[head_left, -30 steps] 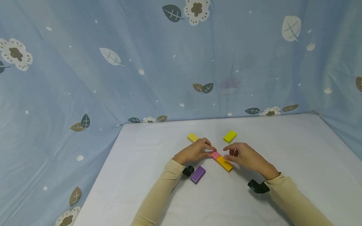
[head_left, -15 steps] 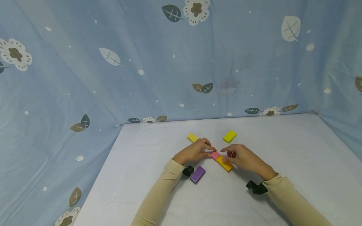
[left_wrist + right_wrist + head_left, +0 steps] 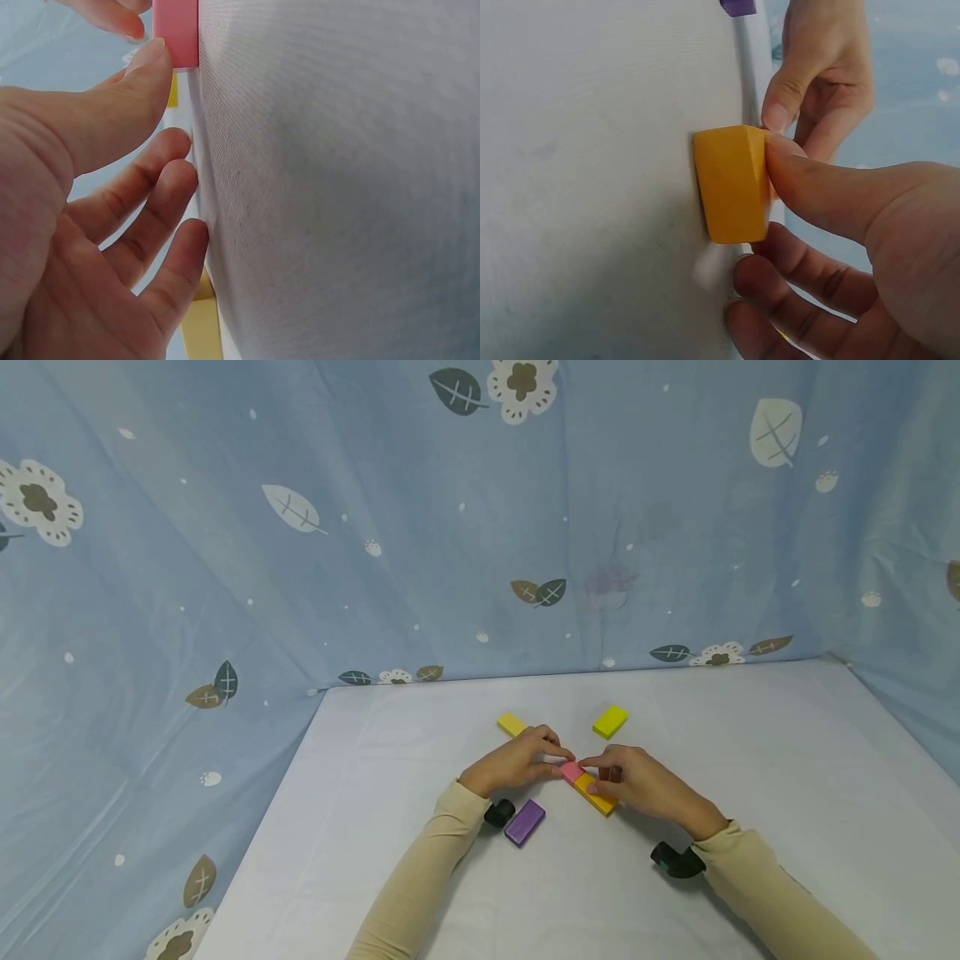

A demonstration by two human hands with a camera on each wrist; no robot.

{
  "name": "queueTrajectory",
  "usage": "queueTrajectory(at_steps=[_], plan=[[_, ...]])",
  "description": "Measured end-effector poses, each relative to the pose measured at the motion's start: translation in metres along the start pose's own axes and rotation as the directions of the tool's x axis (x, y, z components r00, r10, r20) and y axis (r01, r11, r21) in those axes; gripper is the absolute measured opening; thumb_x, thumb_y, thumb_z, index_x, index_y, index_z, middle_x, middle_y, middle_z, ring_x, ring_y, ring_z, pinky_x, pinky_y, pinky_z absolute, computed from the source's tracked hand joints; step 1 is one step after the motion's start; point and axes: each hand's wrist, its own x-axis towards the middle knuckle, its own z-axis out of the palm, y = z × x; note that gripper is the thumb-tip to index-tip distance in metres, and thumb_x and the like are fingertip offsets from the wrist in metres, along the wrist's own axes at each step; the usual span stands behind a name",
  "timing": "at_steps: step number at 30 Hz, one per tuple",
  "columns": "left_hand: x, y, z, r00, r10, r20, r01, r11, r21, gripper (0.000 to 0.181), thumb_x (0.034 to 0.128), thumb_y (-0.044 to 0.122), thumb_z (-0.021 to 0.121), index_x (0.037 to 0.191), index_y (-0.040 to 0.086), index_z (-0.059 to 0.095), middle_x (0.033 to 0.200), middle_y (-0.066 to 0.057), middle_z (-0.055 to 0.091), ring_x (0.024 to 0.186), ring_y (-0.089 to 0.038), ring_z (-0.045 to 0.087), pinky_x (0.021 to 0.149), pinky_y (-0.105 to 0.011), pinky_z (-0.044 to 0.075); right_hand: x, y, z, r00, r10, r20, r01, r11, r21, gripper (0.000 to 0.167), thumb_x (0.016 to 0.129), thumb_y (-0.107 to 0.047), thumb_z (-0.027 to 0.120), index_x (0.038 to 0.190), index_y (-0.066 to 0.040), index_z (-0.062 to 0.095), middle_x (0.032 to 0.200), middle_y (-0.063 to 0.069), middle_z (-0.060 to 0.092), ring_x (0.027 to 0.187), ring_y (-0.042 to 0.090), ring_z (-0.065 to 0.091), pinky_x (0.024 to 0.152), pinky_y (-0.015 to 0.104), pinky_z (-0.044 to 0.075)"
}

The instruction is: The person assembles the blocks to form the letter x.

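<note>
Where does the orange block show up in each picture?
Head: lower right of centre, the orange block, by the thumb of the right hand.
Left wrist: not in it.
Right wrist: near the middle, left of that thumb.
Shared landmark: the left hand, left of the block in head view, at left in left wrist, upper right in right wrist.

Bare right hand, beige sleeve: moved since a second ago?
Yes. In the head view, the bare right hand has shifted slightly left against the stationary bright yellow rectangular block, bringing it closer to the pink block.
</note>
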Motion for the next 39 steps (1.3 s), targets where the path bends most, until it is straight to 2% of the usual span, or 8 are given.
queueTrajectory(at_steps=[14,24,31,35,39], plan=[[0.001,-0.002,0.0,1.0,-0.008,-0.011,0.008,1.0,0.015,0.031,0.0997,0.024,0.069,0.129,0.019,0.074,0.123,-0.001,0.064,0.113,-0.015,0.054,0.097,-0.024,0.046,0.001,-0.001,0.002,1.0,0.003,-0.002,-0.003,0.999,-0.034,0.036,0.092,-0.015,0.078,0.126,-0.003,0.074,0.081,-0.003,0.058,0.07,0.011,0.047,0.058,0.021,0.038],[0.0,0.0,-0.002,1.0,-0.012,-0.012,0.013,1.0,0.017,0.03,0.0997,0.024,0.069,0.129,0.019,0.075,0.122,-0.002,0.064,0.111,-0.014,0.055,0.096,-0.024,0.046,0.002,0.001,0.002,1.0,0.0,0.021,0.001,0.999,-0.045,0.036,0.094,-0.016,0.076,0.127,-0.001,0.072,0.082,-0.002,0.057,0.069,0.01,0.045,0.057,0.021,0.036],[0.001,0.0,-0.003,1.0,0.003,0.006,-0.003,1.0,-0.009,0.033,0.0997,0.022,0.07,0.132,0.017,0.073,0.122,-0.003,0.064,0.111,-0.014,0.055,0.095,-0.023,0.046,0.0,0.002,0.002,1.0,0.001,0.019,0.0,0.999,-0.043,0.036,0.093,-0.016,0.076,0.126,-0.002,0.072,0.08,-0.003,0.058,0.069,0.01,0.045,0.057,0.021,0.036],[0.001,0.001,-0.005,1.0,-0.012,0.018,0.012,0.999,-0.031,0.038,0.099,0.021,0.071,0.137,0.016,0.069,0.127,-0.004,0.064,0.115,-0.015,0.058,0.1,-0.024,0.049,0.0,0.003,0.003,1.0,0.006,0.02,-0.005,1.0,-0.028,0.035,0.093,-0.014,0.076,0.126,-0.002,0.073,0.081,-0.003,0.058,0.069,0.011,0.045,0.057,0.021,0.037],[-0.001,0.004,-0.01,1.0,-0.03,-0.006,0.03,0.997,-0.066,0.044,0.0987,0.02,0.072,0.141,0.013,0.065,0.133,-0.007,0.064,0.118,-0.018,0.061,0.103,-0.03,0.052,0.001,0.002,0.004,1.0,0.016,0.021,-0.015,1.0,-0.023,0.034,0.093,-0.014,0.077,0.125,-0.002,0.073,0.082,-0.003,0.059,0.069,0.011,0.046,0.057,0.021,0.037]])
